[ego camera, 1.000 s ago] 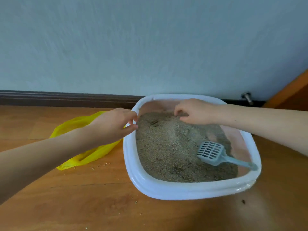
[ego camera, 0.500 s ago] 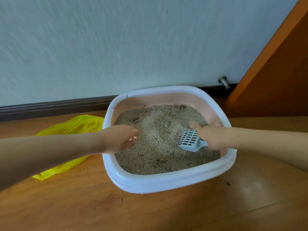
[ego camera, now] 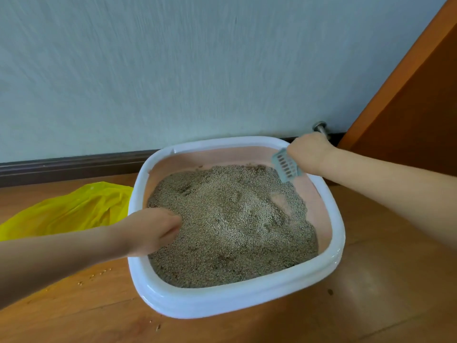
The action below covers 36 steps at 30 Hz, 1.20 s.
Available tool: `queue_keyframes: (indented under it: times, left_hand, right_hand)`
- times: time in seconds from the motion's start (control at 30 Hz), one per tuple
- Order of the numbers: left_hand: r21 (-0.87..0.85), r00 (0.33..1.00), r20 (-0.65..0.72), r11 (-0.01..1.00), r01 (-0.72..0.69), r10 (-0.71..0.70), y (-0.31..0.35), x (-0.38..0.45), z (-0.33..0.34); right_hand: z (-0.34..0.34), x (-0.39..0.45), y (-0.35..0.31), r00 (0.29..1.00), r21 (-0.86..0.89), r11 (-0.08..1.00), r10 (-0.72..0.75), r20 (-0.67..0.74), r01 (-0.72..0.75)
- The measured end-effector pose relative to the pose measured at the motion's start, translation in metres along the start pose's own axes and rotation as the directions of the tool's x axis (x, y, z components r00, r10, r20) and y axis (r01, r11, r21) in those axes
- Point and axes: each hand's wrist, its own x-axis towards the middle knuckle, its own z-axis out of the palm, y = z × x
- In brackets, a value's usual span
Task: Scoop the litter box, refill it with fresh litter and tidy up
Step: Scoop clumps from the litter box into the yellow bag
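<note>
Litter box point(ego camera: 230, 300) on wooden floor point(ego camera: 371, 293)

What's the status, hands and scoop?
Right hand grips grey slotted plastic scoop at far corner of white-rimmed litter box. Left hand on near-left rim. Nothing in the way.

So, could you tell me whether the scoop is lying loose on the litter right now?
No, the right hand grips the scoop and holds it at the far corner of the litter box.

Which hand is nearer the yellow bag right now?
Left. The left hand grips the litter box rim on the side facing the yellow bag; the right hand holds the scoop at the far corner.
</note>
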Motion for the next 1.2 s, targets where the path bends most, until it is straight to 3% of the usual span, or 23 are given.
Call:
queue_keyframes:
  times: [0.1,0.2,0.33,0.47,0.63,0.77,0.97,1.2]
  left_hand:
    - [-0.005,0.999,-0.031,1.0,0.027,-0.027,0.0,-0.001,0.002]
    - [-0.026,0.997,-0.059,0.999,0.039,-0.041,0.0,-0.002,0.002]
    - [-0.039,0.997,-0.054,0.998,0.051,-0.053,-0.002,-0.003,0.002]
    - [-0.031,0.997,-0.056,0.998,0.054,-0.055,-0.002,-0.002,0.003]
    - [-0.032,0.997,-0.059,0.998,0.046,-0.048,-0.003,-0.001,0.003]
    - [-0.023,0.997,-0.065,0.999,0.046,-0.048,-0.002,-0.001,0.003]
    - [-0.032,0.997,-0.072,0.999,0.04,-0.042,-0.003,-0.002,0.004]
    - [-0.018,0.997,-0.041,0.998,0.066,-0.066,-0.005,-0.001,0.006]
  right_hand:
    - [0.001,0.019,-0.012,0.988,-0.127,0.987,-0.112,-0.109,0.098]
    - [0.003,0.038,-0.034,0.977,-0.161,0.972,-0.187,-0.107,0.169]
    - [-0.007,0.05,-0.062,0.994,-0.066,0.993,-0.097,-0.045,0.094]
    - [-0.024,0.055,-0.077,0.975,-0.092,0.973,-0.216,-0.057,0.21]
    - [-0.051,0.066,-0.033,0.979,-0.093,0.983,-0.17,-0.113,0.16]
    - [-0.032,0.064,-0.053,0.977,-0.091,0.978,-0.194,-0.092,0.186]
    - [-0.046,0.066,-0.041,0.964,0.076,0.972,-0.208,-0.167,0.223]
    - [-0.035,0.06,-0.069,0.956,-0.101,0.959,-0.276,-0.099,0.266]
